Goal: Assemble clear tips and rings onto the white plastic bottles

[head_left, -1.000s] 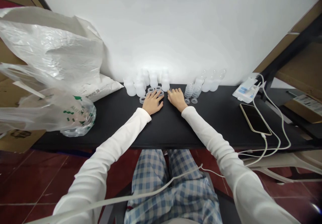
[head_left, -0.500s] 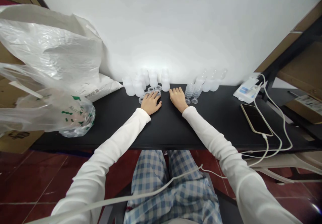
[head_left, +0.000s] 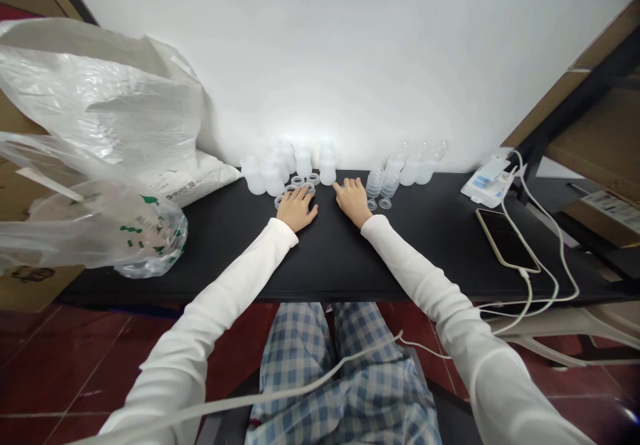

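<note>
My left hand [head_left: 297, 208] lies flat and open on the black table [head_left: 330, 252], its fingertips touching several clear plastic rings [head_left: 300, 181]. My right hand [head_left: 353, 200] also rests flat and open on the table, holding nothing. Just beyond the hands, several translucent white bottles [head_left: 295, 162] stand against the wall. To the right of my right hand are clear ribbed nipple-like pieces [head_left: 379, 184] and more clear bottles [head_left: 415, 162].
A large clear plastic bag [head_left: 95, 158] with contents fills the table's left end, with a white packet [head_left: 193, 177] beside it. A phone [head_left: 506, 238] on a white cable and a white-blue box [head_left: 487, 180] lie at right. Cardboard boxes and a dark shelf frame stand at far right.
Both hands stay flat in nearly the same spot; the left hand has slid slightly left and back from the rings. The view has shifted a little.
</note>
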Demonstrator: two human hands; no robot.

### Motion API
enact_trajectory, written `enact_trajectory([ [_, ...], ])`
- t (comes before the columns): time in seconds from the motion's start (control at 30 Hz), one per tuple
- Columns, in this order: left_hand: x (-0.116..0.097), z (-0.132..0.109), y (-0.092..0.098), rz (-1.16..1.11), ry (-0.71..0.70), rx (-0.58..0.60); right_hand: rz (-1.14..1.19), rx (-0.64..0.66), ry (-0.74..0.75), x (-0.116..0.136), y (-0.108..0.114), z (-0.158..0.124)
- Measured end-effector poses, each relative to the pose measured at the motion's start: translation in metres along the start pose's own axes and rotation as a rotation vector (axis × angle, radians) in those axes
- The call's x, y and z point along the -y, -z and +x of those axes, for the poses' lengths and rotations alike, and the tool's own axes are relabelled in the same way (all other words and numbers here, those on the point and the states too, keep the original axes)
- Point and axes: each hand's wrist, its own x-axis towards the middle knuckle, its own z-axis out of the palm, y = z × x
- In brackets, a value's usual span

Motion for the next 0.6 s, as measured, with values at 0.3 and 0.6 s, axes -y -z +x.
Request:
enact_trajectory([
  [0.3, 0.004, 0.001, -0.001, -0.003, 0.004, -0.022, 0.032, -0.073, -0.028, 0.004, -0.001, -0.002],
  [0.6, -0.008, -0.002, 0.004, -0.029, -0.093, -0.051, 0.186, -0.744, -0.222, -0.085, 0.003, -0.01],
])
